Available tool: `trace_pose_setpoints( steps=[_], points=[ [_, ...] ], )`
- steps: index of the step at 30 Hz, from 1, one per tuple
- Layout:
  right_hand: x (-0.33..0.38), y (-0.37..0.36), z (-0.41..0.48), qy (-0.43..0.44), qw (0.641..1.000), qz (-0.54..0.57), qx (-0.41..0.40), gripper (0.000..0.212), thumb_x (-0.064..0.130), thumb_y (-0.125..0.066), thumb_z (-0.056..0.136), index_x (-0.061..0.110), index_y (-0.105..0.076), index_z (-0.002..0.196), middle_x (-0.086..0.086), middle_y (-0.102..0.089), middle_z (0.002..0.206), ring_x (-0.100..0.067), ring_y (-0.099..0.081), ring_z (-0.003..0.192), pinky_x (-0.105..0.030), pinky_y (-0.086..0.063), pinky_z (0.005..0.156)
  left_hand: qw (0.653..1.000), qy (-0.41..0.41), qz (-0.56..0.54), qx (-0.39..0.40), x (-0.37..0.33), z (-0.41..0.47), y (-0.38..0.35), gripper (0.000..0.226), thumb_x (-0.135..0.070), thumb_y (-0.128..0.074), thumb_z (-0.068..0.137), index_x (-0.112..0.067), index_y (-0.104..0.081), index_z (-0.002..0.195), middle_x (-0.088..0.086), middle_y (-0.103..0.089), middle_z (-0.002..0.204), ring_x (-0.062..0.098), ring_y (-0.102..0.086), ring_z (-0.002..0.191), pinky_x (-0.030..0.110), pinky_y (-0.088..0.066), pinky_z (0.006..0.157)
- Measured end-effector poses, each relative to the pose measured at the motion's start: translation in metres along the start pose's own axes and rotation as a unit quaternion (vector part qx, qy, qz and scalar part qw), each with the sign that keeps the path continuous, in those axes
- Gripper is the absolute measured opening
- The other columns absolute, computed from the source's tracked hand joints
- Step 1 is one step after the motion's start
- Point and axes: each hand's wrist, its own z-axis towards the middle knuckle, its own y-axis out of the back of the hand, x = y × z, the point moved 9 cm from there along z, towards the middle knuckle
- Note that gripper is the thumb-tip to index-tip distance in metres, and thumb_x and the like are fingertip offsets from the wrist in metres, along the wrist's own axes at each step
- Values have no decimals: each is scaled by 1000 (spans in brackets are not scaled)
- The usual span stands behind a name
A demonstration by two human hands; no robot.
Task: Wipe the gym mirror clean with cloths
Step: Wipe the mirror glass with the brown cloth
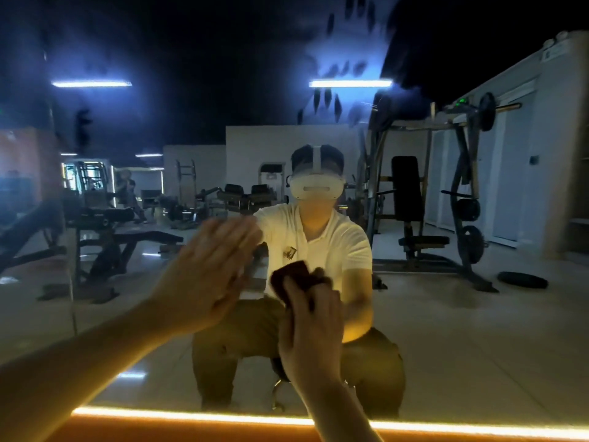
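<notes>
Our left forearm fills the bottom corner and runs up to the left hand (207, 269), which is flat, fingers straight and close together, palm turned to the mirror (462, 330). It seems to lean on the glass, though we cannot tell whether it truly touches. Just beside it, lower and to the right, our right hand (310, 330) has its fingers curled round a dark reddish cloth (288, 277), bunched at the fingertips and held up to the glass in front of our reflected chest.

We judge the cloth to be light, soft and limp. It will fold and slip out of a loose hold, so it is best gathered into a pad under the fingers with the palm pushing behind it, much as it sits now. The mirror is stiff, smooth and breakable. It wants even pressure from a flat pad, not a hard push at one spot, and a bare palm is likely to leave fresh marks.

Much is hard to read. The room is dim and the wide lens bends the edges. Dark smears (338, 68) show high up near a reflected ceiling light, well above our hands. Only one cloth shows. Most of it is covered by our fingers. An orange light strip (191, 416) marks the mirror's bottom edge, and our elbows are cut off.
</notes>
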Motion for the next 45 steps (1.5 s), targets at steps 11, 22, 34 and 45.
trace_pose_setpoints(
  steps=[11, 22, 34, 45],
  points=[
    [-105, 116, 153, -98, 979, -118, -136, 48, 28, -44, 101, 11, -47, 146, -21, -51, 118, -33, -56, 98, -46, -53, 82, 980, 165, -42, -107, 66, 68, 20, 78, -53, -28, 108, -4, -6, 165, 21, 0, 172, 36, 0, 160, 58, -7, 128],
    [73, -3, 138, 248, 954, -169, -8, 44, 26, -63, 95, 7, -61, 135, -13, -59, 105, -25, -57, 91, -37, -46, 78, 981, 117, -59, -144, 67, 61, 21, 72, -41, -25, 106, 0, -13, 163, 23, -3, 171, 39, -4, 159, 63, -10, 126],
    [23, 50, 232, -94, 967, -102, -215, 53, 32, -46, 98, 15, -47, 148, -4, -50, 125, -8, -47, 106, -15, -44, 91, 980, 103, -90, -143, 80, 59, 35, 67, -42, -38, 105, -4, -31, 161, 23, -25, 167, 39, -23, 155, 58, -19, 125],
    [-31, 124, 313, 87, 948, -287, -105, 47, 30, -47, 97, 10, -54, 139, -18, -57, 113, -28, -60, 85, -37, -47, 73, 962, 199, -61, -179, 152, 157, 76, 76, -51, -21, 106, -3, -12, 164, 20, -6, 172, 33, -2, 160, 56, -7, 128]
  ],
)
